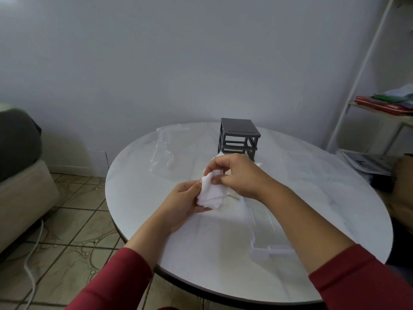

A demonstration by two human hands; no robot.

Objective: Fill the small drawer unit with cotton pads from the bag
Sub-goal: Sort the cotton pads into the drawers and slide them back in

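A bunch of white cotton pads (211, 194) is held above the middle of the round white table (138, 175). My left hand (182, 203) cups the bunch from below and the left. My right hand (237, 176) pinches its top edge between thumb and fingers. Behind my hands stands the dark grey frame of the small drawer unit (239, 137), its slots showing no drawers. A clear plastic drawer (266, 231) lies on the table under my right forearm. The clear bag (164, 151) lies crumpled at the table's far left.
A beige sofa (22, 193) with a dark cushion stands at the left, and a white cable (33, 260) trails over the tiled floor. A white shelf rack (380, 104) with red and green folders stands at the right, papers below it.
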